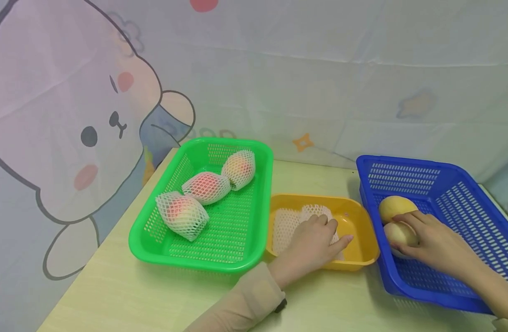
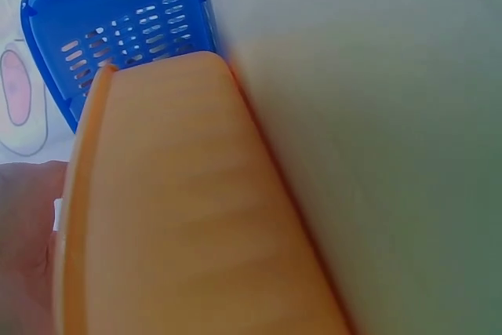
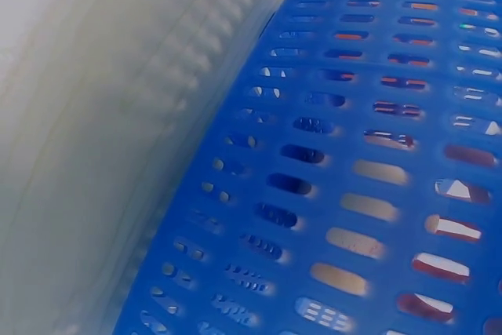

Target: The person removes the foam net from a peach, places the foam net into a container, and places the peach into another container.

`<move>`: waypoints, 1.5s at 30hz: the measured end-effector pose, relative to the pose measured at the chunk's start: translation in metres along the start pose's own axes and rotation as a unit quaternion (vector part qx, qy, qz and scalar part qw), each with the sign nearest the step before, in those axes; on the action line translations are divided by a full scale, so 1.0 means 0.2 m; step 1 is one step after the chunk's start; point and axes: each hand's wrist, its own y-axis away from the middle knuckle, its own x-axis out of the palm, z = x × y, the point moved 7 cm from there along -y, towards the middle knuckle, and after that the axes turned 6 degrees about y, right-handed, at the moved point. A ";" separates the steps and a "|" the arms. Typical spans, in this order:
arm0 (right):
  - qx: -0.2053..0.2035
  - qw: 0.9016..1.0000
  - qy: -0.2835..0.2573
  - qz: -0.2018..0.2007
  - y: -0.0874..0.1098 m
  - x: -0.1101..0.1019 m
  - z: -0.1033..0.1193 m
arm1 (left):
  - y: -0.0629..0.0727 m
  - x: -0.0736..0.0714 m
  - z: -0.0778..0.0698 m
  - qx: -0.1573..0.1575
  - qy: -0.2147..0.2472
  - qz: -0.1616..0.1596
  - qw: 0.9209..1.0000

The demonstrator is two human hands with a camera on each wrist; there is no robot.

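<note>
This seems to be a simple work corner, probably indoors; whether it belongs to a home or a shop, I cannot tell. Behind the table (image 1: 133, 295) hangs a pale cloth (image 1: 279, 92), with creases, on which a big cartoon animal (image 1: 71, 120) and an orange star (image 1: 298, 142) are printed. On the table stand a green basket (image 1: 196, 263) and a blue basket (image 1: 478, 216), both with fruit (image 1: 397, 207).

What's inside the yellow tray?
White foam nets lie in the yellow tray, partly under the left hand. The hand hides some of them, so their exact number, and whether it grips any, can't be told.
</note>
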 end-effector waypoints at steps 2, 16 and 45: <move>-0.002 1.000 0.001 -0.006 0.00 0.00 0.00 | 0.01 -0.01 -0.01 0.003 -0.005 -0.001 1.000; -0.027 0.998 0.014 -0.052 0.02 -0.02 0.02 | 0.04 -0.07 -0.06 0.032 -0.046 -0.013 0.998; -0.018 0.998 0.015 -0.056 0.06 -0.06 0.09 | 0.16 -0.18 -0.09 0.050 -0.081 -0.004 0.995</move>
